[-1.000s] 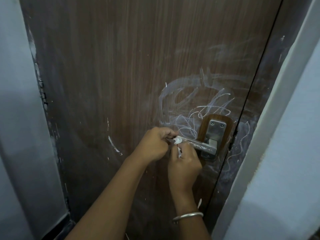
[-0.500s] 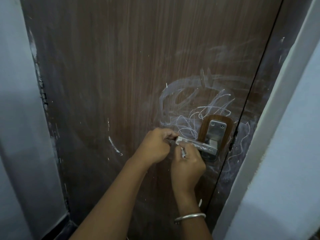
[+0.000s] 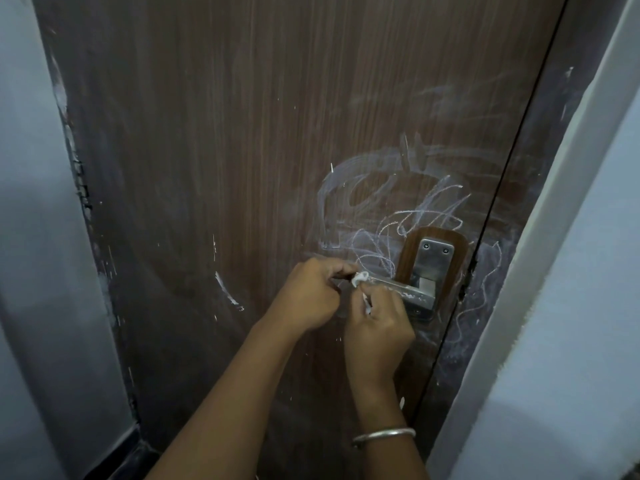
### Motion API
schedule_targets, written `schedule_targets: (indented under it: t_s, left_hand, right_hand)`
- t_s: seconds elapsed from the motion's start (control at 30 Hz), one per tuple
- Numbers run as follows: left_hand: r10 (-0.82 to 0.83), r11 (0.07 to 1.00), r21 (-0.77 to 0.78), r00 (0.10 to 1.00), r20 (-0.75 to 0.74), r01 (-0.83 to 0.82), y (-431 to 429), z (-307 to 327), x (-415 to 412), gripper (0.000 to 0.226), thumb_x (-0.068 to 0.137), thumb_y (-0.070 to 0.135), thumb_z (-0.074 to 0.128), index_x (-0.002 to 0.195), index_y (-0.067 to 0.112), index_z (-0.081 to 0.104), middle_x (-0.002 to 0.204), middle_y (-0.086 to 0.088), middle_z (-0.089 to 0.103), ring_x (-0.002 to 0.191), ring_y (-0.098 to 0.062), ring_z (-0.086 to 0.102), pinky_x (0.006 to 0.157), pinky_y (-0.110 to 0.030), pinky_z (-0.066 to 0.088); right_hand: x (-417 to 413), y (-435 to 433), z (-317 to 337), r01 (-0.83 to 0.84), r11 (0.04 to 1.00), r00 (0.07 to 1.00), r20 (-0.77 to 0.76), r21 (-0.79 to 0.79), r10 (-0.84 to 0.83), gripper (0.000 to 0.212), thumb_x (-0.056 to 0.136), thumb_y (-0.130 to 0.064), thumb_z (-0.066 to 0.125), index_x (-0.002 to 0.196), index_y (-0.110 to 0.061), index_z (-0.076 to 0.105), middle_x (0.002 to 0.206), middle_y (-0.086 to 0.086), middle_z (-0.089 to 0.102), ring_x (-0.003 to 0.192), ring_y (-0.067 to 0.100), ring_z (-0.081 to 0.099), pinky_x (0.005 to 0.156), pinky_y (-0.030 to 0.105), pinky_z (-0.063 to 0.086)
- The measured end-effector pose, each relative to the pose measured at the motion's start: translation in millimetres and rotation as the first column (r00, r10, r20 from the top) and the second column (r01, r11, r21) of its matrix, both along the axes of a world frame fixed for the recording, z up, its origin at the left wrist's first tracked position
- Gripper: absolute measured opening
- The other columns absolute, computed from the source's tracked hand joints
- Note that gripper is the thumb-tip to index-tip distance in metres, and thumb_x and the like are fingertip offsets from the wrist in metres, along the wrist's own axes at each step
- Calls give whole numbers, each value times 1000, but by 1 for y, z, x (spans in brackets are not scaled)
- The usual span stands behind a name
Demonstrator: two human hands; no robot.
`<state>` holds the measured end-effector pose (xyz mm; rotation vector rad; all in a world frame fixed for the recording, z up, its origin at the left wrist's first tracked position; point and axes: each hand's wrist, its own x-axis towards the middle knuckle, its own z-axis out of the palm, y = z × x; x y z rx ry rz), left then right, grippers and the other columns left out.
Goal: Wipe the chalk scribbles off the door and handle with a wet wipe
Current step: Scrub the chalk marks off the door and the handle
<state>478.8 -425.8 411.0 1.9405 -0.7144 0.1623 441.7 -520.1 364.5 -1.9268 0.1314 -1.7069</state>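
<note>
Pinching a wet wipe point(image 3: 360, 279) between both hands at the handle point(image 3: 410, 289) tip.

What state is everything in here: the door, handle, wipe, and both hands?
door: shut, chalk scribbles remain above the handle
handle: level, white smears on it
wet wipe: crumpled, pinched at the handle's tip
left hand: closed on the wipe
right hand: closed, holding a white bit
bangle: on right wrist

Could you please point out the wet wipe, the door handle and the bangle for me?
wet wipe point(image 3: 359, 278): head view, on the crumpled white wad by the lever's tip.
door handle point(image 3: 414, 292): head view, on the bare metal lever.
bangle point(image 3: 383, 436): head view, on the silver band's front.
</note>
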Motion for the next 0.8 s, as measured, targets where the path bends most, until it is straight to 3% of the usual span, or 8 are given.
schedule_targets:
  t_s: [0.07,0.17,0.33,0.47,0.63,0.8]
  left_hand:
    - [12,1000,0,1000,-7,-12,-1,0,-1,52,71,-10,48,106,24,69,102,3,71,77,1,63,72,-22,54]
    - [15,999,38,1000,21,-16,-1,1,-2,53,71,-5,48,110,25,67,105,4,70,83,-5,65,78,-31,56]
    - [28,996,82,997,72,-34,-2,3,-6,55,64,2,47,108,30,65,97,5,72,84,-9,66,75,-37,56]
    - [79,991,100,994,81,-87,-4,2,-9,52,72,-2,50,116,22,64,112,3,69,89,-14,65,84,-35,54]
    - [43,994,97,995,91,-52,-2,7,-17,50,62,18,42,105,32,66,90,5,73,57,3,58,56,-23,48]
    - [78,992,91,994,71,-84,-3,8,-19,48,63,20,50,108,27,66,101,4,71,74,-6,63,74,-31,54]
  right_hand:
    - [-3,0,-7,-10,1000,1000,10,6,10,17,83,-9,56,71,-4,67,64,9,62,54,23,57,54,26,43]
    - [-2,-1,2,-15,1000,998,55,1,15,15,83,-9,56,73,-4,66,65,8,63,56,21,57,56,22,39]
    - [3,-4,9,27,991,1000,15,-131,-26,17,84,-6,56,68,-6,61,62,6,56,52,20,52,52,25,38]
    - [-2,-5,-8,43,985,998,-37,-166,-50,21,88,-10,51,69,-6,61,62,7,56,53,22,53,50,30,43]
    - [-3,-6,8,90,975,996,16,-202,-88,18,87,-7,54,71,-5,63,63,7,57,52,22,53,49,29,44]
    - [-7,-14,0,154,953,987,-5,-259,-161,17,87,-6,56,71,-6,63,65,8,57,55,23,55,52,30,44]
